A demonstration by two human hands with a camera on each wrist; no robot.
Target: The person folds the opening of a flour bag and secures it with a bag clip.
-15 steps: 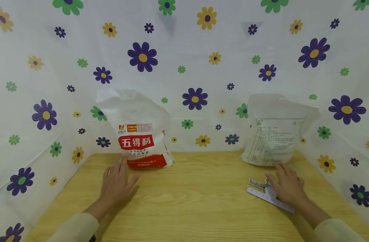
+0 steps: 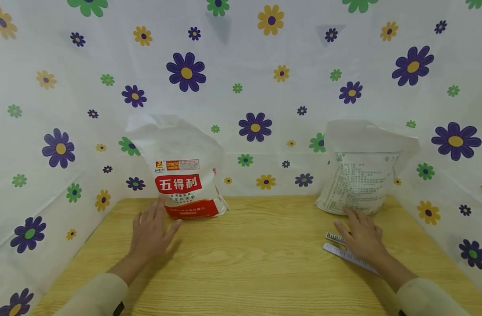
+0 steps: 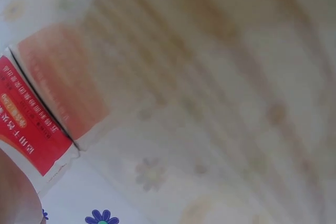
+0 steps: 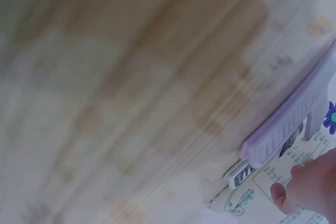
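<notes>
A white flour bag (image 2: 185, 184) with red panels stands at the back left, its plain top crumpled and leaning left. My left hand (image 2: 149, 230) lies near its lower left corner, fingers straight and thumb spread, holding nothing; whether the fingertips touch the bag I cannot tell. At the back right stands another white bag (image 2: 361, 180) with green print. In front of it, my right hand (image 2: 362, 235) reaches over a long clip-like object with a pale purple ridged bar (image 2: 349, 258) and a white, dark-marked bar (image 2: 335, 238). Its fingers are extended; the hand hides part of this object.
Both bags stand on a wood-grain table (image 2: 241, 263), close to a white flower-patterned cloth (image 2: 256, 79). The cloth also hangs along the left and right sides. In both wrist views a blurred, shiny reflection fills much of the picture.
My right hand has moved a little to the left and covers more of the middle of the purple clip-like object. My left hand has barely moved.
</notes>
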